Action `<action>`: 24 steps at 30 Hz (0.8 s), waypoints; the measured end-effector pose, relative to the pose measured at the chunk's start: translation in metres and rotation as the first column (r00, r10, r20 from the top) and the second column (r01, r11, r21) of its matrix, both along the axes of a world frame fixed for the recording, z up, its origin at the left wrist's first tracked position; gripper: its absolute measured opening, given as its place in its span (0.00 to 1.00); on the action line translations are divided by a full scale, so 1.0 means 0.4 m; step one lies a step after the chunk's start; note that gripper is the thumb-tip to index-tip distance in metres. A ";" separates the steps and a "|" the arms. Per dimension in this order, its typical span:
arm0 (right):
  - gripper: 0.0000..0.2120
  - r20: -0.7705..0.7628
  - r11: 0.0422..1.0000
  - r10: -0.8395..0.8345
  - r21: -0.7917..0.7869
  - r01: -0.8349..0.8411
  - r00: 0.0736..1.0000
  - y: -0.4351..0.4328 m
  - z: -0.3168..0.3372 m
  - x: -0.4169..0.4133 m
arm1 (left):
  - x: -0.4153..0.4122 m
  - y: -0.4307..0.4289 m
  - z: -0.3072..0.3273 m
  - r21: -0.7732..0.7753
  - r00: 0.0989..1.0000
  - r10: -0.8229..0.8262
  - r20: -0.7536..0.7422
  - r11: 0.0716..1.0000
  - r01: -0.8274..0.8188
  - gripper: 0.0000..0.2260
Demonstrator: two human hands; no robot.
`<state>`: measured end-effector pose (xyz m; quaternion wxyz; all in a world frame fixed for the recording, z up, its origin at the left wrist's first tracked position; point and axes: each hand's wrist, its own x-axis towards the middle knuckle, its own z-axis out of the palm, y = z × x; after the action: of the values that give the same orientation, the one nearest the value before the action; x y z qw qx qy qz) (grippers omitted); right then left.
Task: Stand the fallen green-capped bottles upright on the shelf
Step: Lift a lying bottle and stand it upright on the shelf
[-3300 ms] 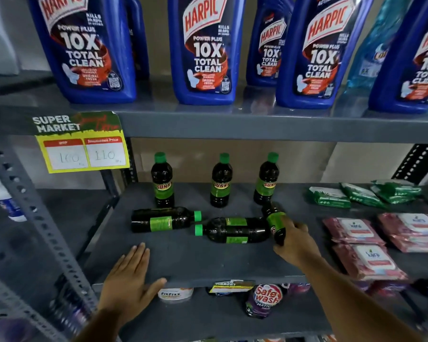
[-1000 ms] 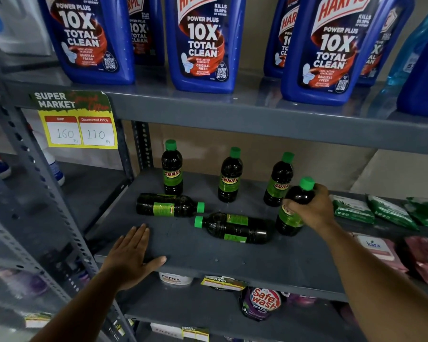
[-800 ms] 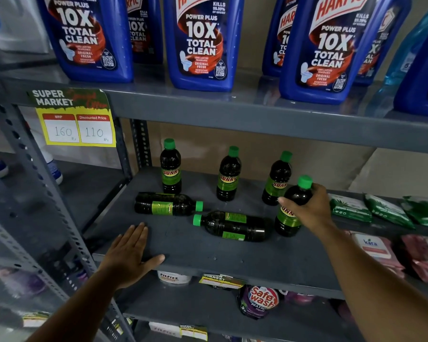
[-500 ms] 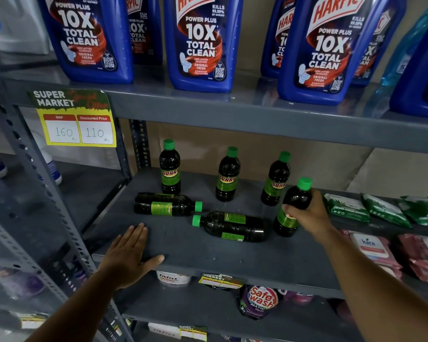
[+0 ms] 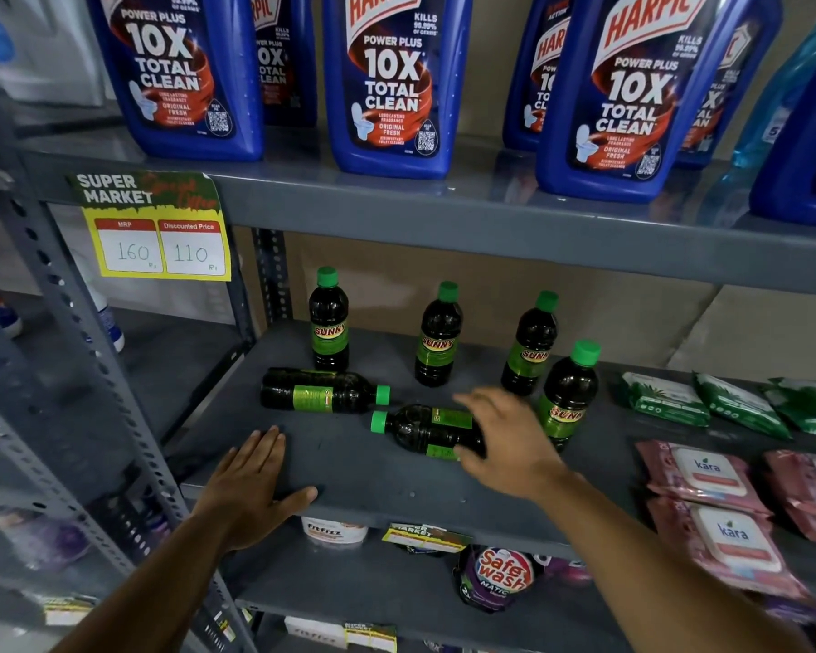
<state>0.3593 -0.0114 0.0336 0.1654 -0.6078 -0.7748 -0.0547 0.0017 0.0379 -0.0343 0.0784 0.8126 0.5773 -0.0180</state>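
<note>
Palm down, the left hand (image 5: 250, 492) lies flat on the front edge of the grey shelf (image 5: 349, 468), fingers together and stretched out, thumb spread along the lip, holding nothing. Just below it, under the shelf lip, sit a white tub (image 5: 334, 531) and a price tag (image 5: 426, 539).

Up and to the right of that hand, the right hand (image 5: 507, 440) is over the thick end of the nearer fallen bottle (image 5: 427, 431). Its fingers are spread and curved around the bottle's body, thumb on the near side, but whether they press on it or only hover I cannot tell. This bottle lies on its side with its green cap pointing away from the right hand, toward the left.

Just beyond that cap lies the farther fallen bottle (image 5: 323, 393), also on its side, its cap pointing toward the right hand.

Close beside the right hand's knuckles, on the outer side, stands an upright bottle (image 5: 568, 398), apart from the hand.

Past both hands, three more upright bottles (image 5: 438, 337) stand in a row near the back of the shelf.

Right of the right forearm lie pink wipe packs (image 5: 707, 483), with green packs (image 5: 665, 398) behind them.
</note>
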 end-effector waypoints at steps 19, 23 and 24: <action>0.33 -0.742 0.975 -0.221 -0.154 0.160 0.633 0.100 -0.076 -0.091 | -0.005 0.001 -0.004 0.028 1.000 -0.010 0.020 1.000 0.009 0.51; 0.34 -0.876 0.968 -0.244 -0.196 0.155 0.416 0.085 -0.091 -0.114 | -0.003 -0.001 0.003 0.005 1.000 -0.001 0.004 1.000 0.001 0.53; 0.34 -0.879 0.967 -0.250 -0.203 0.157 0.405 0.082 -0.094 -0.111 | -0.001 -0.002 0.004 0.005 1.000 -0.001 0.003 1.000 0.001 0.53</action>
<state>0.3150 0.0214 -0.0040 0.5169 -0.6394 -0.4891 0.2911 0.0014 0.0373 -0.0328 0.0772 0.8131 0.5768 -0.0155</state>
